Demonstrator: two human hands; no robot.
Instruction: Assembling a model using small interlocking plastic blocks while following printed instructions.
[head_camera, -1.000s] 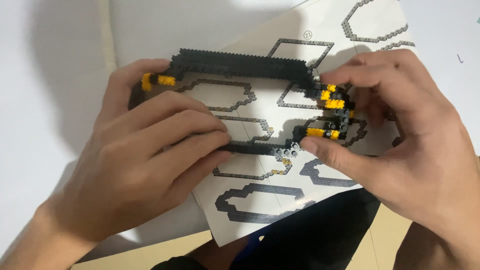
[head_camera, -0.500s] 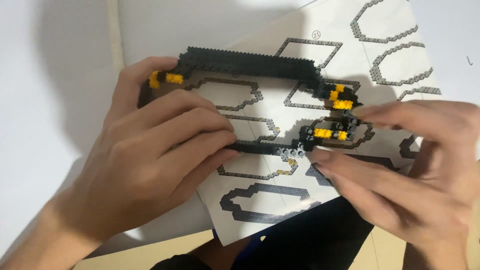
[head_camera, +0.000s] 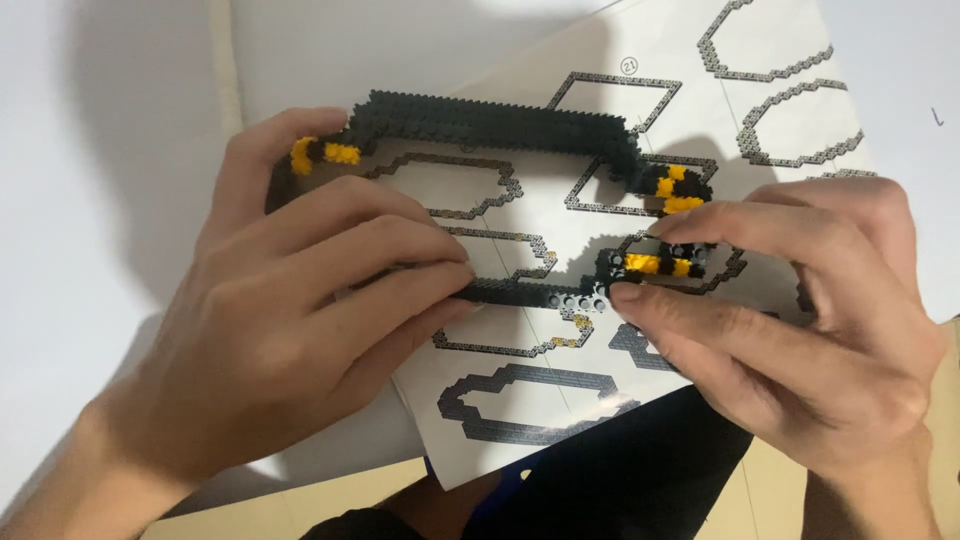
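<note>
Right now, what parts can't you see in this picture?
Head view only:
- Left end of the black brick frame: covered by the left hand.
- Yellow-and-black piece: partly behind the right hand fingers, so how it joins is unclear.
- Instruction sheet: drawings hidden under both hands, top cut off by the edge.
- Both forearms: cut off at the bottom edge.

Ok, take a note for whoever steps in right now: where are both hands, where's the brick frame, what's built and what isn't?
Left hand: fingers laid flat across the black brick frame, holding its left end and lower rail.
Right hand: fingertips pinching the small black-and-yellow section at the frame's right end.
Frame lies over the instruction sheet on the white table.
Done: long top rail, yellow-striped left and right corners, part of the lower rail.
Left: the frame's right side is not closed between the upper corner and the pinched section.
</note>
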